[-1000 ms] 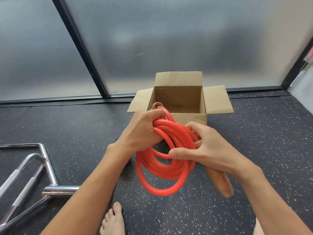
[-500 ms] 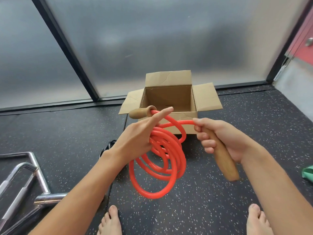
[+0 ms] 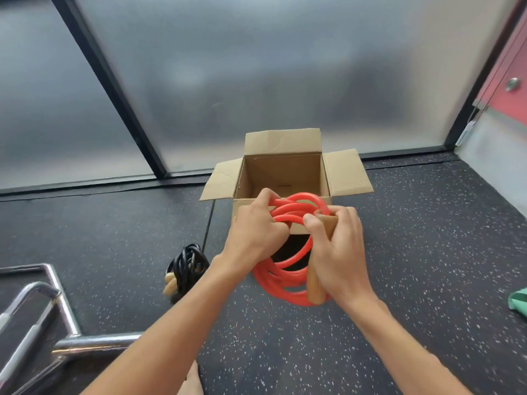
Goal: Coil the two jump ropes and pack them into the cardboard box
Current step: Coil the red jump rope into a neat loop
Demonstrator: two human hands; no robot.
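The red jump rope (image 3: 281, 276) hangs in loops between my hands, just in front of the open cardboard box (image 3: 285, 178). My left hand (image 3: 256, 230) grips the top of the coil, fingers curled round the strands. My right hand (image 3: 338, 252) holds a wooden handle (image 3: 315, 283) upright against the coil's right side. The black jump rope (image 3: 186, 265) lies coiled on the floor to the left, its wooden handles (image 3: 170, 283) at its near end. The box interior looks bare.
The box stands on speckled black rubber flooring (image 3: 413, 252) before frosted glass panels. A chrome metal frame (image 3: 48, 317) lies at lower left. A green object (image 3: 519, 302) sits at the right edge. My bare foot (image 3: 192, 379) shows at the bottom.
My right hand has brought the wooden handle in against the coil. My left hand has closed round the top loops. The coil sits closer to the box front.
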